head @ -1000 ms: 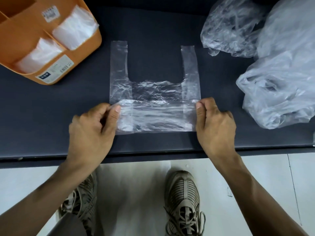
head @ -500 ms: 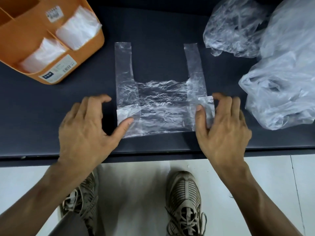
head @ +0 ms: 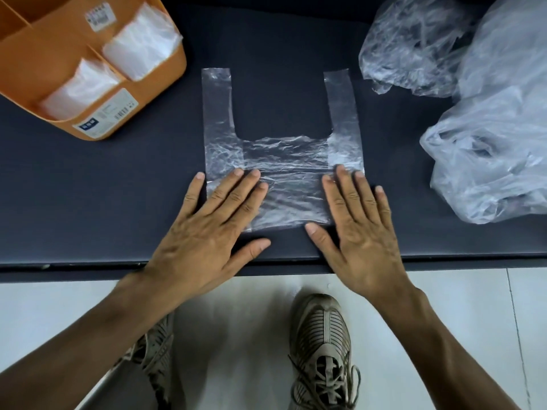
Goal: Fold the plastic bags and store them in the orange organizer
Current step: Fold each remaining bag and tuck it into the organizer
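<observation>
You're mid-fold on the clear bag (head: 281, 161), lying flat on the dark table (head: 88, 208) right of the orange organizer (head: 44, 54). Your left hand (head: 213, 226) and right hand (head: 358, 226) press its folded bottom with fingers straight, gripping nothing. Next up is probably another fold toward the handles, so keep the edges lined up.

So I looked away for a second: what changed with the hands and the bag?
Both hands, left and right, let go of the clear plastic bag's folded bottom edge and now press flat on it. The orange organizer and crumpled bags stayed put.
</observation>
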Demonstrator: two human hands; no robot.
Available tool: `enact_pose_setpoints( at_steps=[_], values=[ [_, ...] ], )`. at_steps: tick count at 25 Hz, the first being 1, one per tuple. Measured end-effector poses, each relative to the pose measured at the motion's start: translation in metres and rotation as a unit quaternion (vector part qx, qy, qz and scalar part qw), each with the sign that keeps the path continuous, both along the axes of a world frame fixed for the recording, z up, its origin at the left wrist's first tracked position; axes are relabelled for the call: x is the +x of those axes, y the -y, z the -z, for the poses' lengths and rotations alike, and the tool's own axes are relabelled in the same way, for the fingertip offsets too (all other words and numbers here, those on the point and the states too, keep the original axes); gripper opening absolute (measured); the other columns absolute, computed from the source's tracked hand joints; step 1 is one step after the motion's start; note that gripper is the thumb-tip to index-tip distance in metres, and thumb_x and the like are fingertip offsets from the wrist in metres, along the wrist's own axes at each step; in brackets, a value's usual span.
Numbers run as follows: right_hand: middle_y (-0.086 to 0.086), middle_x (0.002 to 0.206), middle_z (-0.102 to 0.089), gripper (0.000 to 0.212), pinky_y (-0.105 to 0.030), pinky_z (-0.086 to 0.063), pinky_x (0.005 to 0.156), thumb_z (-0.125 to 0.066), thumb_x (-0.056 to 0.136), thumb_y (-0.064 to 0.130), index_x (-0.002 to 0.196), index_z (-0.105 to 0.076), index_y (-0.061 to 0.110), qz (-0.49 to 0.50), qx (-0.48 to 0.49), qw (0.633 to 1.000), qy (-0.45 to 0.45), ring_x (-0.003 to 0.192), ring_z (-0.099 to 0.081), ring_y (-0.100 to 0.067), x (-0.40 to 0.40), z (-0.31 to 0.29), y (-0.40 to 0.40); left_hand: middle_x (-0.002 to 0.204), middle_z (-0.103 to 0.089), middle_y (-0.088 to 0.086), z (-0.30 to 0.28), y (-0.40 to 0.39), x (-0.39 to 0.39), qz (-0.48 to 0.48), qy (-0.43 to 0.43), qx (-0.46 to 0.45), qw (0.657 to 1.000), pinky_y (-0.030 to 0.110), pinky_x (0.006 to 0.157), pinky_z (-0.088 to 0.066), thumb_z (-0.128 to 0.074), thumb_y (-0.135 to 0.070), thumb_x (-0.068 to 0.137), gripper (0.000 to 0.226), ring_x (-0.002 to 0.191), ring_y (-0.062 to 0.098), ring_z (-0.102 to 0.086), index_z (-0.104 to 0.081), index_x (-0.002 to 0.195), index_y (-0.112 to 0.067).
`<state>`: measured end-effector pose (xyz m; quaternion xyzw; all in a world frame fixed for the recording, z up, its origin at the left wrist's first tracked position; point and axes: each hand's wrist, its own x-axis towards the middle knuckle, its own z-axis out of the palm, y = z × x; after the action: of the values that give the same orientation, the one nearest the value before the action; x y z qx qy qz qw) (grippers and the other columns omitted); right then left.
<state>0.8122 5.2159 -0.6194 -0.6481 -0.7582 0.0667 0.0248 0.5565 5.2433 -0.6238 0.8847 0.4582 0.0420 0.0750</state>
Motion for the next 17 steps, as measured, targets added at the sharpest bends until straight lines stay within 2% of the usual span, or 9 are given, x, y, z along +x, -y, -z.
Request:
enact_pose_setpoints(
  at_steps=[2, 4, 6, 10, 13, 15, 17],
  values=[
    [-0.004, 0.169, -0.009, 0.076, -0.047, -0.004, 0.126, -0.016, 0.102, 0.065, 0.161, -0.017, 0.018, 0.008, -0.002, 1.0, 0.002, 0.156, -0.004, -0.024, 0.011, -0.001, 0.002, 0.165, -0.025, 0.01, -0.002, 0.001, -0.001, -0.012, 0.043, 0.034, 0.998, 0.061, 0.121, -0.015, -0.039, -0.051, 0.101, 0.07, 0.153, 0.026, -0.022, -0.035, 0.155, -0.006],
    [-0.004, 0.169, -0.011, 0.076, -0.047, -0.003, 0.126, -0.018, 0.102, 0.066, 0.161, -0.018, 0.018, 0.009, 0.003, 1.0, -0.01, 0.156, -0.005, -0.024, 0.014, 0.0, 0.003, 0.151, -0.049, 0.013, -0.003, -0.001, -0.004, -0.013, 0.08, 0.087, 0.993, 0.062, 0.119, -0.023, -0.053, -0.032, 0.099, 0.048, 0.143, 0.027, -0.044, -0.059, 0.135, -0.002],
    [-0.005, 0.168, -0.016, 0.076, -0.049, -0.006, 0.126, -0.026, 0.101, 0.065, 0.16, -0.023, 0.017, 0.004, 0.014, 0.999, -0.037, 0.156, -0.009, -0.026, 0.015, -0.001, 0.002, 0.134, -0.065, 0.011, -0.002, -0.003, -0.008, -0.008, 0.094, 0.133, 0.987, 0.062, 0.115, -0.031, -0.055, -0.02, 0.099, 0.026, 0.13, 0.026, -0.058, -0.071, 0.113, -0.004],
    [-0.008, 0.158, -0.04, 0.064, -0.053, -0.022, 0.122, -0.052, 0.095, 0.046, 0.147, -0.049, 0.009, -0.052, 0.068, 0.991, -0.102, 0.15, -0.029, -0.03, 0.018, -0.009, -0.002, 0.124, -0.071, 0.01, -0.015, -0.007, -0.009, 0.006, 0.118, 0.141, 0.983, 0.061, 0.111, -0.035, -0.052, -0.014, 0.1, 0.024, 0.121, 0.024, -0.065, -0.074, 0.098, -0.004],
    [-0.004, 0.134, -0.065, 0.042, -0.054, -0.039, 0.109, -0.058, 0.088, 0.026, 0.123, -0.07, 0.008, -0.047, 0.109, 0.981, -0.154, 0.134, -0.051, -0.029, 0.029, -0.013, -0.006, 0.111, -0.074, 0.01, -0.032, -0.009, -0.009, -0.014, 0.165, 0.115, 0.979, 0.058, 0.112, -0.035, -0.05, -0.013, 0.099, 0.023, 0.1, 0.025, -0.073, -0.07, 0.092, -0.003],
    [0.001, 0.11, -0.074, 0.024, -0.045, -0.048, 0.098, -0.062, 0.087, 0.02, 0.104, -0.077, 0.01, -0.003, 0.096, 0.958, -0.269, 0.116, -0.063, -0.022, 0.034, -0.021, -0.006, 0.1, -0.076, 0.008, -0.042, -0.007, -0.009, -0.047, 0.201, 0.084, 0.975, 0.048, 0.116, -0.033, -0.048, -0.014, 0.098, 0.024, 0.086, 0.022, -0.071, -0.067, 0.092, -0.002],
    [0.002, 0.087, -0.073, 0.012, -0.036, -0.053, 0.078, -0.065, 0.089, 0.023, 0.095, -0.075, 0.02, 0.075, 0.051, 0.911, -0.402, 0.086, -0.067, -0.016, 0.035, -0.034, -0.007, 0.088, -0.072, 0.004, -0.05, -0.005, -0.01, -0.11, 0.243, 0.041, 0.963, 0.027, 0.11, -0.033, -0.045, -0.017, 0.099, 0.026, 0.085, 0.016, -0.06, -0.066, 0.095, -0.002]
  ],
)
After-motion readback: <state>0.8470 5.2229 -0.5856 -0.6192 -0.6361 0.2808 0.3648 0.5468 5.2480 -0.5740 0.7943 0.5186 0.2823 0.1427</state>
